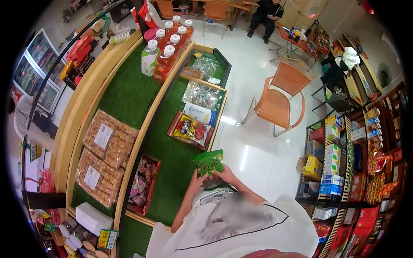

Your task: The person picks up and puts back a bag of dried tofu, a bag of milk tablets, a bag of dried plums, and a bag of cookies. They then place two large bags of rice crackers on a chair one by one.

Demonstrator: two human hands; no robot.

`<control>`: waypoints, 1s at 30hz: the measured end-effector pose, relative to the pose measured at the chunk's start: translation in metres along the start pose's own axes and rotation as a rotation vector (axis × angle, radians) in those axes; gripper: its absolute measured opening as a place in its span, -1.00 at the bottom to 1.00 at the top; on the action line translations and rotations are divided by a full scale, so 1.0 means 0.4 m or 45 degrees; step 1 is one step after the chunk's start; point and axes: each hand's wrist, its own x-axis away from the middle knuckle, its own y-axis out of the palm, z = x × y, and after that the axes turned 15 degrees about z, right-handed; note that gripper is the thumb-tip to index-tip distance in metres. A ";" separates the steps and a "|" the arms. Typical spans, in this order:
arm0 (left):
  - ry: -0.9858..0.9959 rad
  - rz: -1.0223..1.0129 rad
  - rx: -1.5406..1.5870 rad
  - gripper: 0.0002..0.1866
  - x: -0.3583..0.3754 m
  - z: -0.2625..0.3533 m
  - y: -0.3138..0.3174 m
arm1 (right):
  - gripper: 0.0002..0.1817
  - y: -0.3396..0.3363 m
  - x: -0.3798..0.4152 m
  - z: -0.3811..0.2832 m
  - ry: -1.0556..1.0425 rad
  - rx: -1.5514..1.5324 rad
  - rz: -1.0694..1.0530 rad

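A green snack bag [208,162] with dark lettering is held close in front of my body, over the edge of the shelf. My left hand [197,179] grips its left side, the fingers partly behind the bag. On the right side, my right hand [226,175] is closed on the same bag with fingers lying across its front. Just beyond the bag is an open box [192,129] holding yellow, black and red packets. To the left of my hands, a red box [144,185] of small wrapped snacks stands on the green turf [170,165].
Clear packs of brown snack pieces [102,136] lie on the upper shelf, with several bottles [165,62] farther along. An orange chair [279,99] stands on the tiled floor. Stocked racks [333,159] line the right. A seated person [265,17] is at the back.
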 end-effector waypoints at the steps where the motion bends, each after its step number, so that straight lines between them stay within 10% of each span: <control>1: 0.026 0.003 0.036 -0.35 -0.029 0.012 0.003 | -0.64 -0.001 -0.043 0.012 0.013 -0.009 -0.048; 12: 0.525 0.396 0.322 -0.44 -0.398 0.296 0.215 | -0.61 -0.011 -0.654 -0.133 -0.196 0.063 -0.310; 17: 0.367 0.464 0.389 -0.36 -0.587 0.367 0.309 | -0.49 -0.051 -0.909 -0.246 0.256 -0.119 -0.595; 30: 0.339 0.686 0.546 -0.37 -0.787 0.469 0.391 | -0.68 -0.011 -1.217 -0.226 0.385 0.039 -0.778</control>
